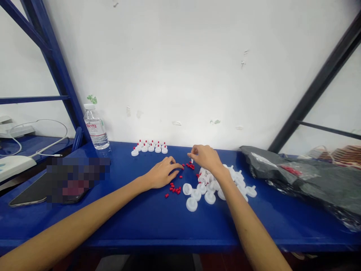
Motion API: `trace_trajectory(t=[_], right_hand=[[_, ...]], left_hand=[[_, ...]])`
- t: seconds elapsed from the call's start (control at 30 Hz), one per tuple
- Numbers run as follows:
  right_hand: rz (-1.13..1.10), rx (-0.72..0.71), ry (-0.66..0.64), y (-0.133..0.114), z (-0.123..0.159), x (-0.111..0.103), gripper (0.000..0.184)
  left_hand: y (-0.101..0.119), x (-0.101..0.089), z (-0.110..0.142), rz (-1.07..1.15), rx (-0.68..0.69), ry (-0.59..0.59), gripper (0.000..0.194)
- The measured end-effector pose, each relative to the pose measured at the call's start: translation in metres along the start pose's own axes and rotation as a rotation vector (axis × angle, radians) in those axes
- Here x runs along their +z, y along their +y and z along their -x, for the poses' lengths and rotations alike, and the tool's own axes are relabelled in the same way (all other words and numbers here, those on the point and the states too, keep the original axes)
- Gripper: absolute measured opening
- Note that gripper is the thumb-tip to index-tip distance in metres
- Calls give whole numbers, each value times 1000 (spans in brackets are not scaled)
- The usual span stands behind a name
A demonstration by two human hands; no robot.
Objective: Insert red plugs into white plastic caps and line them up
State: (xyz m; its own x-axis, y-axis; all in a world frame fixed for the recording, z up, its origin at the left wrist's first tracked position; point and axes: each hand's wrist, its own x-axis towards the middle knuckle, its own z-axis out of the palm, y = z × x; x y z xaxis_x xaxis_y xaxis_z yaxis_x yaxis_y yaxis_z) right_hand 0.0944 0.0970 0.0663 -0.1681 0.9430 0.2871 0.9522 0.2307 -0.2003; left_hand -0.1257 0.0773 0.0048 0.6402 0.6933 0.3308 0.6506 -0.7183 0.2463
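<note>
My left hand (163, 174) is over the blue table with thumb and forefinger spread apart. Its forefinger reaches to a small red tip cap (182, 168); whether it touches it I cannot tell. My right hand (207, 157) is closed in a pinch, and a white nozzle cap (192, 161) shows partly below its fingertips, spout pointing down. Loose red tip caps (175, 190) lie scattered between and below the hands. A pile of white nozzle caps (210, 197) spreads beside and partly behind my right forearm. White caps with red tips (151, 148) stand upright in rows at the back left.
A water bottle (96, 130) stands at the back left, by the blue frame post. Nearer, a dark phone-like device (28, 190) lies partly under a blurred patch. Black plastic bags (316, 184) cover the right side. A white wall (180, 75) rises behind the table.
</note>
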Motion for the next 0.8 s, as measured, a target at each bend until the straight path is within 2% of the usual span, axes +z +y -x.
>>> trace_trajectory(t=[0.23,0.4,0.53,0.7,0.8], right_hand=[[-98,-32,-8,-2,-1,4,25],[-219,-92,-4,-3,-4,11,25],[-480,-137,-83,-4,-4,14,23],[-787,-234,-217,-12,-3,11,41],[-876,-254,-230,-16,-3,12,47]], left_hand=[[1,-4,1,11,-21,-3,18],[-6,-7,2,180,-55,92,14],[-10,-8,0,465,-219,237,24],[-15,-11,-1,1026,-417,302,37],[-16,-15,1,1220,-513,324,41]])
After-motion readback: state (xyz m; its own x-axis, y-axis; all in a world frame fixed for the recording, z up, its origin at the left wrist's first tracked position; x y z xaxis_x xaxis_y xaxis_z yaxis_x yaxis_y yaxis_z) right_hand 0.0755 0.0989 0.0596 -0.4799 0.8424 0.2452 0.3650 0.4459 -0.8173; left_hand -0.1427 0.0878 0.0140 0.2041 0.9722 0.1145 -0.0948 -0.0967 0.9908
